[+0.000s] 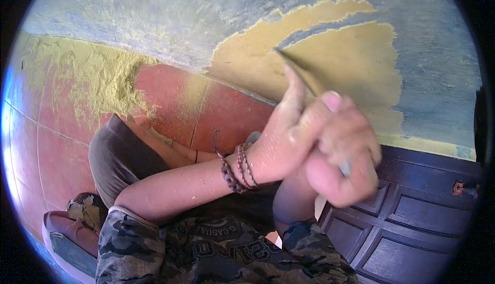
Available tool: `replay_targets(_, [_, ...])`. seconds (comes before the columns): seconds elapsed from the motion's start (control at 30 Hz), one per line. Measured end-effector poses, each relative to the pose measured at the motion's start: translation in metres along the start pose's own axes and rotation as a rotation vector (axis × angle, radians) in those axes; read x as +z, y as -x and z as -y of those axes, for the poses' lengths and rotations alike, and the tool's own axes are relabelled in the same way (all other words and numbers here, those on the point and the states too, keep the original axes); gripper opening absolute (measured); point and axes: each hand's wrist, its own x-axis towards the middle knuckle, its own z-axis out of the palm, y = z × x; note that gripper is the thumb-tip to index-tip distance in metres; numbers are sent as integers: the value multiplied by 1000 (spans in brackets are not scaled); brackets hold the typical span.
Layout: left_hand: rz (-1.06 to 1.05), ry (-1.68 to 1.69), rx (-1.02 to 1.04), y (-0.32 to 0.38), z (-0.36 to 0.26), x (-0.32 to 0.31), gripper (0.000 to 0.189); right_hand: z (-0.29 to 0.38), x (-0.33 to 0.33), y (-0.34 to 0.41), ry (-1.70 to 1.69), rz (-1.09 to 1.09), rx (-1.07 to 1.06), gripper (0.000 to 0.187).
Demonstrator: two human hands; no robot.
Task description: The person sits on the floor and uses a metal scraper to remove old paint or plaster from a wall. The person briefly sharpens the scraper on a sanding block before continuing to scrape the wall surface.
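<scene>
A thin flat scraper (pixel 299 71), seen almost edge-on, has its tip against the wall (pixel 433 71) at the lower end of a strip of blue-grey paint (pixel 325 29). Around that strip lies a bare ochre patch (pixel 348 59) with ragged paint edges. My right hand (pixel 348 156), blurred, is closed in a fist around the tool's handle, which is mostly hidden. My left hand (pixel 290 137), with braided bracelets at the wrist and pale flecks on the skin, lies against my right hand. Its extended finger runs along the blade.
Yellowish dust (pixel 116 79) is heaped along the wall's foot on the red tiled floor (pixel 232 117). A dark panelled wooden door (pixel 421 214) with a rusty latch (pixel 460 188) stands at lower right. My bent knee (pixel 116 160) is at left, near objects (pixel 75 230) I cannot identify.
</scene>
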Motion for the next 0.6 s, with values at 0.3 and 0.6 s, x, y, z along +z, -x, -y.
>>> replay_targets(0.3, [-4, -64, 71, 2, 4, -1, 88, -3, -4, 2, -39, 38, -100, 29])
replay_targets(0.6, [31, -95, 113, 4, 3, 0, 79, 2, -12, -2, 0, 135, -35, 27])
